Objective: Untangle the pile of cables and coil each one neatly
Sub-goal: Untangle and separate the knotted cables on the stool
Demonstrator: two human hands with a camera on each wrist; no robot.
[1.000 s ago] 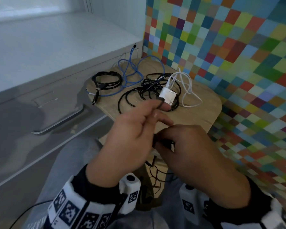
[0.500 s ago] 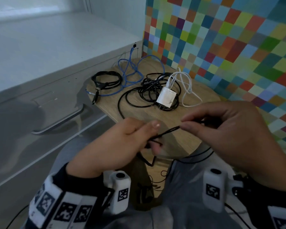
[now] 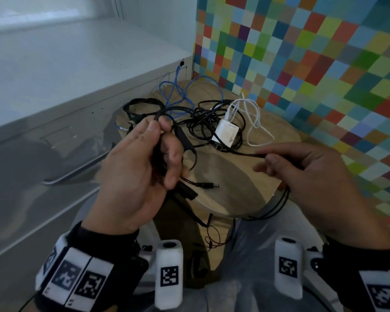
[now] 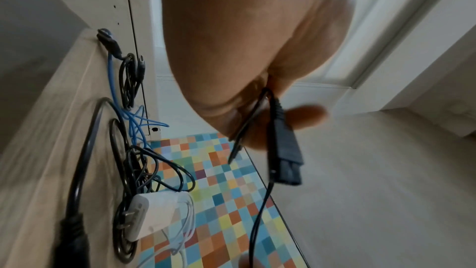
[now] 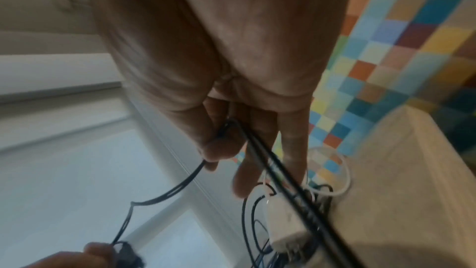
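— What do your fingers have?
— My left hand (image 3: 142, 167) grips folded loops of the black cable (image 3: 243, 153); my right hand (image 3: 306, 174) pinches it at three o'clock, above the desk (image 3: 234, 185)
— And the rest?
— Tangled pile (image 3: 207, 122) at twelve o'clock, white charger (image 3: 226, 134) on it

My left hand (image 4: 257, 52) grips a black cable (image 4: 257, 221); its black connector (image 4: 284, 150) hangs below. Left of the connector, a white charger (image 4: 152, 217) lies among tangled cables.
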